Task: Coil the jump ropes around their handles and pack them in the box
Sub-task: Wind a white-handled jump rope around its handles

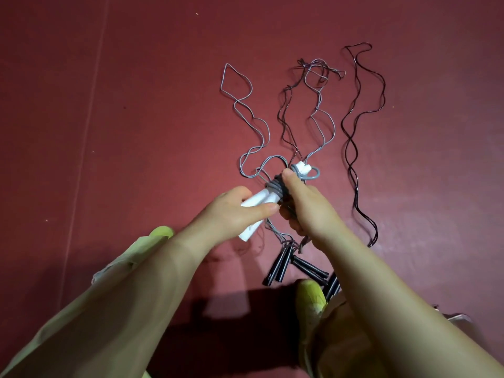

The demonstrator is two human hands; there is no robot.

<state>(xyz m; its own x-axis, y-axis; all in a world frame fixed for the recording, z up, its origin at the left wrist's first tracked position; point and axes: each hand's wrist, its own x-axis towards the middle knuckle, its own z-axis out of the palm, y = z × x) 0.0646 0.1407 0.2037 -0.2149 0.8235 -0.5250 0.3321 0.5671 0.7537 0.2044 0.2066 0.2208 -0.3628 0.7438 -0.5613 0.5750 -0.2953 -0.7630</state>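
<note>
No box shows in this view. The left hand (pixel 234 211) grips a pair of white plastic jump-rope handles (pixel 253 214), held together above the dark red floor (pixel 136 105), their long axis slanting from near-left up to far-right. The right hand (pixel 302 203) pinches the thin grey rope (pixel 275 186) wound round their far end. Loose grey and dark ropes (pixel 354 132) trail away far across the floor; black handles (pixel 281 266) lie near, below the hands.

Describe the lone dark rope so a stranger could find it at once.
On the red floor, look right of both hands. The dark rope snakes alone in a long doubled line. Unlike the tangled grey and dark ropes beside it, nothing crosses it.
</note>
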